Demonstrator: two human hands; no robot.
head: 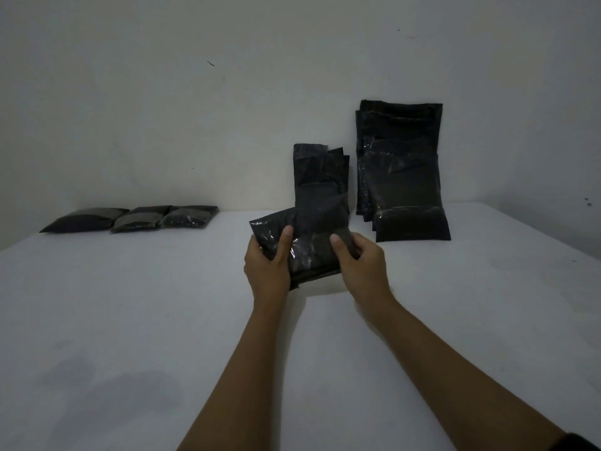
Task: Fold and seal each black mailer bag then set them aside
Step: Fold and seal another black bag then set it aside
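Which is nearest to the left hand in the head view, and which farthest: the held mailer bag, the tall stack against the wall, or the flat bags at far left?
1. Held mailer bag: gripped in the left hand.
2. Tall stack: to the right, leaning on the wall.
3. Flat bags: far left, at the table's back edge.

White table [130, 304], pale matte top, running back to the wall in front of me. At its far left: three flat, folded black mailer bags [130, 218] lying side by side, touching one another. At its far right: two upright stacks of unfolded black mailer bags, a taller stack [403, 170] and a shorter stack [317, 177] just beside it, bases on the tabletop, both leaning against the wall.
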